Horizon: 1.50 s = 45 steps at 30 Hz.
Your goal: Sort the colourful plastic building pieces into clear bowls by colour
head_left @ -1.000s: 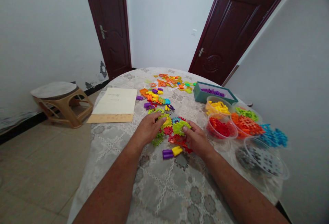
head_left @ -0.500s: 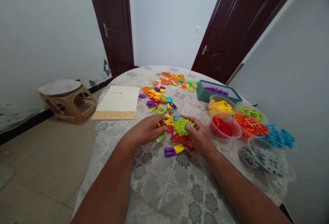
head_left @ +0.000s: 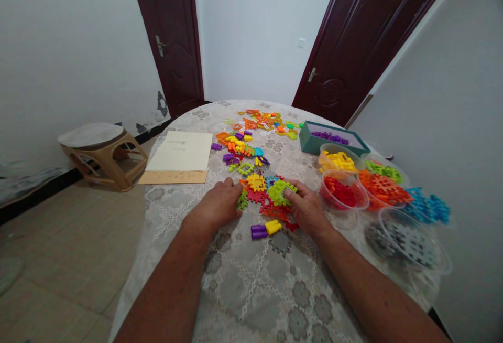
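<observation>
Lime-green toothed piece (head_left: 280, 193) near the middle of the counter (head_left: 251, 301), among other bright pieces. Right hand (head_left: 305, 207): grip clamped on this piece, thumb on its upper face, fingers behind. Left hand (head_left: 220, 204): fingers bent down at a darker green piece (head_left: 242, 200); cannot tell whether that grip is closed on it or merely touching. Yellow gear-edged piece (head_left: 255, 182) lies between the hands, a red piece (head_left: 256, 196) just on its near side. Purple peg (head_left: 258, 232) and yellow peg (head_left: 273, 227) end to end on the cloth, nearer than the cluster. Mixed orange pieces (head_left: 261, 121) scattered at the far end. Right side: green box (head_left: 308, 143) holding purple pieces (head_left: 329, 138); near it, yellow pieces (head_left: 340, 162) and dark red pieces (head_left: 340, 191) in clear tubs. Left side: pale sheet (head_left: 181, 151), faint marks on it.
</observation>
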Tool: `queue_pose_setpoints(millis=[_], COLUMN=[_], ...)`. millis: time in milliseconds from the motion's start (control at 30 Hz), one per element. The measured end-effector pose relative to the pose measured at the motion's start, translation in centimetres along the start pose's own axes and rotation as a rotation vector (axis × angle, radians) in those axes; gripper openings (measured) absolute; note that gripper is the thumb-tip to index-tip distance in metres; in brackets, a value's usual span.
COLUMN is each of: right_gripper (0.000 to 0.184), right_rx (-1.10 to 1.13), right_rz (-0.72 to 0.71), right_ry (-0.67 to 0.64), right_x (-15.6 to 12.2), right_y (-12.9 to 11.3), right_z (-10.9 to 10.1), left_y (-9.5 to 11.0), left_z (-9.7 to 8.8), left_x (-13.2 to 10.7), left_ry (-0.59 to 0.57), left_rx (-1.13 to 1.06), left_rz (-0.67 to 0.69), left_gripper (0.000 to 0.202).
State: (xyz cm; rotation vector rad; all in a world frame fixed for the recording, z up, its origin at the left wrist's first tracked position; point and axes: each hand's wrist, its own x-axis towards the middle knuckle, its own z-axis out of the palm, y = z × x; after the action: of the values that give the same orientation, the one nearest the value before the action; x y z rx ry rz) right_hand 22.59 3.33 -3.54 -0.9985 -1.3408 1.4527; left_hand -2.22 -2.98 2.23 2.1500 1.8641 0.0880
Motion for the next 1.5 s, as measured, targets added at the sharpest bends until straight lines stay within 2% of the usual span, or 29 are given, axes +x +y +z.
queue_pose_setpoints(millis=[100,233,300,367,500,667,767,867,967,1033,1167,1267,1333,1400,1500], right_gripper=[0.044,0.044,0.045,0.045,0.043,0.039,0.051,0.066,0.059,0.051,0.038,0.033,0.031,0.031,0.034], right_rx=[-0.046,-0.063,-0.037,0.004,0.105,0.108,0.179,0.263,0.255,0.218,0.071,-0.122,-0.291,-0.524,-0.983], right_rz=[-0.003,0.002,0.008,0.014,0.002,0.008,0.010,0.043,0.156,0.202,0.115,-0.019,-0.123,-0.260,-0.521], right_ry=[-0.009,-0.036,-0.068,-0.114,-0.215,-0.192,-0.176,-0.228,-0.291,-0.286,-0.264,-0.233,-0.154,-0.036,0.182], right_x=[-0.1,-0.2,-0.2,-0.3,-0.6,-0.7,-0.6,-0.2,0.2,0.2,-0.1,-0.6,-1.0,-1.1,-0.2], right_y=[0.1,0.3,0.5,0.6,0.4,-0.2,-0.4,-0.4,-0.3,-0.6,-2.5,-5.0,-7.2,-9.5,-12.7], right_z=[0.0,-0.1,0.0,0.1,0.5,1.2,1.4,1.5,1.3,1.2,0.7,-0.7,-2.4,-5.0,-10.5], left_y=[-0.6,-1.5,-1.7,-1.7,-0.4,1.9,2.5,2.4,2.2,2.2,2.2,1.7,1.2,0.8,0.2], left_z=[-0.4,-0.9,-1.0,-1.1,-0.8,0.1,0.2,0.2,0.0,-0.1,-0.1,0.1,0.2,0.1,0.1], left_x=[0.0,0.3,0.5,0.7,1.1,1.8,1.9,2.0,2.3,2.3,2.4,2.6,2.8,3.0,3.3], left_ry=[0.026,0.139,0.215,0.252,0.193,0.097,0.045,-0.002,-0.061,-0.078,-0.085,-0.052,0.002,0.065,0.159], left_rx=[0.001,-0.038,-0.134,-0.323,-0.791,-1.093,-1.147,-1.150,-1.111,-1.083,-1.060,-1.045,-1.023,-0.974,-0.875], left_rz=[0.009,-0.075,-0.107,-0.083,0.005,0.059,0.091,0.107,0.098,0.086,0.087,0.088,0.073,0.051,0.018], left_gripper=[0.020,0.021,0.023,0.025,0.033,0.035,0.036,0.039,0.042,0.045,0.048,0.052,0.055,0.057,0.058])
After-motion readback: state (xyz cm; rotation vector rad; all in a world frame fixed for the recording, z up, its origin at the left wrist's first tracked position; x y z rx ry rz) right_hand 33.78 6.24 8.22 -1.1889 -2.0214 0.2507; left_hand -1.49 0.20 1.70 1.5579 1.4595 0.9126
